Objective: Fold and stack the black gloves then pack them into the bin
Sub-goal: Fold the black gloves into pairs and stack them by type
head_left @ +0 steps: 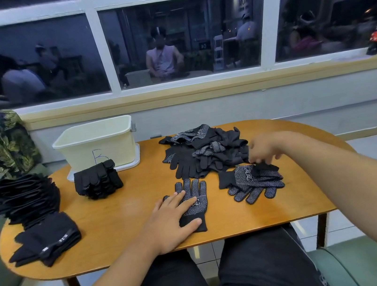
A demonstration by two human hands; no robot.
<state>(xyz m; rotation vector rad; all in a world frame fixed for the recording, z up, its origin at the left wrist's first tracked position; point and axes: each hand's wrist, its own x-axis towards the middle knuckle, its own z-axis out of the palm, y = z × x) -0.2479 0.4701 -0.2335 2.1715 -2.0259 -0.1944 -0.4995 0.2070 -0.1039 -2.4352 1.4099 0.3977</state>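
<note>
At the left edge of the table (120, 218), folded black gloves are kept in a fanned pile (26, 200). Below it, a second folded stack (47, 239) bears a white label too small to be read. A cream bin (110, 152), marked with a blue handwritten "B", is set left of centre, with a third folded stack (98, 180) against its front. At centre, the left hand (172, 219) is laid flat, fingers straight and spread, on a dotted glove (198, 200). A loose heap (206, 150) of gloves is seen behind. At right, the right hand (261, 149) is lowered onto a dotted pair (253, 182); whether its fingers are clamped is hidden by blur.
</note>
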